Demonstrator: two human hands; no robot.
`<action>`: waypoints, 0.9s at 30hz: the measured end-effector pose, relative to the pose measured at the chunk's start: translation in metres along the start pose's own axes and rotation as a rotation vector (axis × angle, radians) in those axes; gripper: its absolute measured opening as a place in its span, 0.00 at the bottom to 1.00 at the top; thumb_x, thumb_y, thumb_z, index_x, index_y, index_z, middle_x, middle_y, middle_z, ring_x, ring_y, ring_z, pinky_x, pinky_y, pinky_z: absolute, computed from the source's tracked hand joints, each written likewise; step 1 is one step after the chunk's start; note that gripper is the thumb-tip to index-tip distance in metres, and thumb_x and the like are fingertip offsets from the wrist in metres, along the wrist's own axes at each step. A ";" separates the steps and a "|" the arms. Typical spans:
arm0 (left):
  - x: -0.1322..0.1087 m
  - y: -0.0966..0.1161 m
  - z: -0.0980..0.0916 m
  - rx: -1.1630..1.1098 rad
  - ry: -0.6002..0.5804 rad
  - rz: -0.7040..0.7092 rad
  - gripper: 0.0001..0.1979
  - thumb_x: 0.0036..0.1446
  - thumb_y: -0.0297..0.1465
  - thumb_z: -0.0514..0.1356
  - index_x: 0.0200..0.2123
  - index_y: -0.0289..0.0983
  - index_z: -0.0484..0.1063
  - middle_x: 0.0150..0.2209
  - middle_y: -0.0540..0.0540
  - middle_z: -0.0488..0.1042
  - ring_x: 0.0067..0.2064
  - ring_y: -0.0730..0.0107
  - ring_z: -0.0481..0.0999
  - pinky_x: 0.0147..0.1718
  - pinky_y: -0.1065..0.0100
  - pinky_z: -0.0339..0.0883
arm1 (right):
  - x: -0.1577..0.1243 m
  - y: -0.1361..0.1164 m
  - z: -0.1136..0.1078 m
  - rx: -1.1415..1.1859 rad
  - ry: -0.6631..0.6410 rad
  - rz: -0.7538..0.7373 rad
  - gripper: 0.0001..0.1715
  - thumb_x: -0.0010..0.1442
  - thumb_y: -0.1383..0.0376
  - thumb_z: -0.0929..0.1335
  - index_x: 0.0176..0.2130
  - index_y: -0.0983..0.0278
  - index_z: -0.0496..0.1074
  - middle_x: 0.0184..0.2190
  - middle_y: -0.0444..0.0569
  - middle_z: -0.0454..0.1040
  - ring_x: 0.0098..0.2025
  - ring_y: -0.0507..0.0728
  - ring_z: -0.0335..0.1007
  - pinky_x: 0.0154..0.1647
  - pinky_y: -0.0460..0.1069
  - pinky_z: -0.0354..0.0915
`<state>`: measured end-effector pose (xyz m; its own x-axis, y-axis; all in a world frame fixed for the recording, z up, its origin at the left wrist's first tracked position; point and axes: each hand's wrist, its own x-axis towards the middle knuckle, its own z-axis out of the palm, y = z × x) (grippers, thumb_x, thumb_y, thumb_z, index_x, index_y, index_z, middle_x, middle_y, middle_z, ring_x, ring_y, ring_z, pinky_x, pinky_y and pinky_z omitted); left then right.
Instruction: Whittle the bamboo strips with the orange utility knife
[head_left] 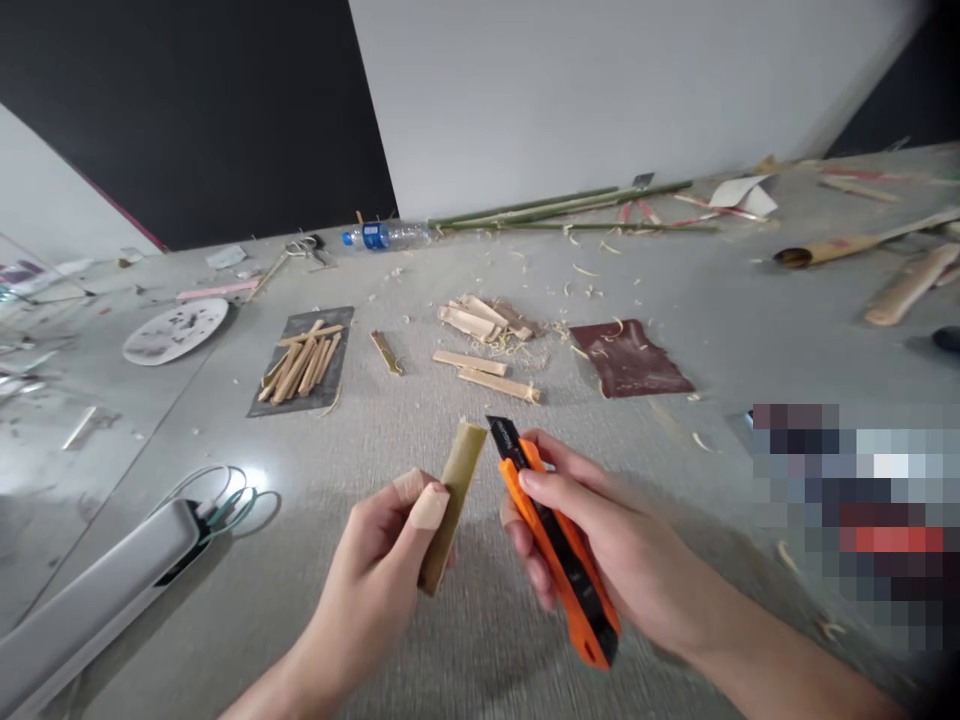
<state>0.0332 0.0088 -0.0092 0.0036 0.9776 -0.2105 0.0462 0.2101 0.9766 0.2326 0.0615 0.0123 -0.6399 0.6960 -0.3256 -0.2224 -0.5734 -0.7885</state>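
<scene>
My left hand (pixel 379 550) is closed around a short greenish bamboo strip (pixel 452 500), held upright with its cut end up; two fingertips wear tan bandages. My right hand (pixel 600 540) grips an orange and black utility knife (pixel 555 545), its black tip pointing up just right of the strip's top. A small gap separates the knife tip from the bamboo. Both hands hover above the grey floor surface.
A dark mat with several cut bamboo sticks (pixel 300 365) lies ahead left, loose bamboo pieces (pixel 484 345) and shavings in the middle, brown sandpaper (pixel 630 358) to the right. Long green bamboo poles (pixel 559 208) and a water bottle (pixel 384 236) lie by the wall. A grey power strip (pixel 97 590) sits at lower left.
</scene>
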 end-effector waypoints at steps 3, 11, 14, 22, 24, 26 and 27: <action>0.000 -0.003 -0.002 0.020 0.001 -0.009 0.27 0.70 0.51 0.57 0.25 0.38 0.66 0.20 0.53 0.65 0.21 0.78 0.60 0.20 0.74 0.53 | 0.000 0.001 -0.002 -0.058 0.003 0.012 0.13 0.73 0.53 0.66 0.43 0.58 0.64 0.28 0.39 0.74 0.25 0.48 0.70 0.27 0.43 0.69; 0.002 -0.008 -0.010 0.044 0.136 0.071 0.26 0.73 0.48 0.55 0.26 0.38 0.66 0.21 0.53 0.65 0.21 0.78 0.61 0.20 0.74 0.55 | 0.006 0.012 -0.008 -0.146 0.095 0.121 0.16 0.73 0.50 0.66 0.40 0.59 0.65 0.28 0.39 0.73 0.25 0.49 0.71 0.27 0.45 0.69; 0.005 -0.008 -0.009 0.152 0.084 0.041 0.25 0.71 0.48 0.56 0.26 0.38 0.65 0.21 0.54 0.64 0.21 0.77 0.61 0.20 0.74 0.54 | 0.005 0.011 -0.005 -0.113 0.062 0.065 0.17 0.73 0.50 0.66 0.39 0.59 0.65 0.29 0.39 0.73 0.26 0.49 0.71 0.27 0.45 0.70; -0.001 -0.006 -0.011 0.177 0.074 0.142 0.23 0.73 0.46 0.54 0.28 0.39 0.65 0.20 0.54 0.65 0.20 0.77 0.61 0.19 0.74 0.53 | 0.006 0.010 -0.003 -0.152 0.136 0.013 0.16 0.73 0.50 0.66 0.40 0.59 0.65 0.28 0.39 0.73 0.25 0.49 0.70 0.26 0.45 0.70; -0.001 -0.006 -0.011 0.230 0.059 0.144 0.23 0.73 0.46 0.55 0.28 0.39 0.65 0.20 0.54 0.64 0.21 0.77 0.60 0.20 0.74 0.53 | 0.007 0.010 -0.003 -0.140 0.141 0.013 0.17 0.73 0.50 0.66 0.39 0.59 0.64 0.28 0.40 0.73 0.25 0.49 0.70 0.26 0.45 0.70; 0.002 -0.006 -0.011 0.321 0.057 0.105 0.24 0.72 0.47 0.55 0.26 0.39 0.65 0.21 0.53 0.63 0.22 0.76 0.60 0.21 0.73 0.53 | 0.006 0.008 -0.002 -0.124 0.092 0.006 0.17 0.73 0.50 0.66 0.39 0.59 0.64 0.29 0.40 0.73 0.25 0.50 0.70 0.27 0.46 0.70; 0.003 -0.006 -0.011 0.355 0.066 0.086 0.25 0.72 0.47 0.55 0.26 0.38 0.64 0.20 0.53 0.62 0.22 0.76 0.60 0.21 0.73 0.53 | 0.005 0.008 -0.002 -0.118 0.065 -0.001 0.18 0.73 0.50 0.66 0.39 0.59 0.64 0.29 0.40 0.73 0.25 0.49 0.71 0.27 0.46 0.70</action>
<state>0.0216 0.0110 -0.0149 -0.0415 0.9927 -0.1134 0.3923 0.1206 0.9119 0.2289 0.0613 0.0035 -0.5898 0.7252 -0.3553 -0.1321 -0.5207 -0.8435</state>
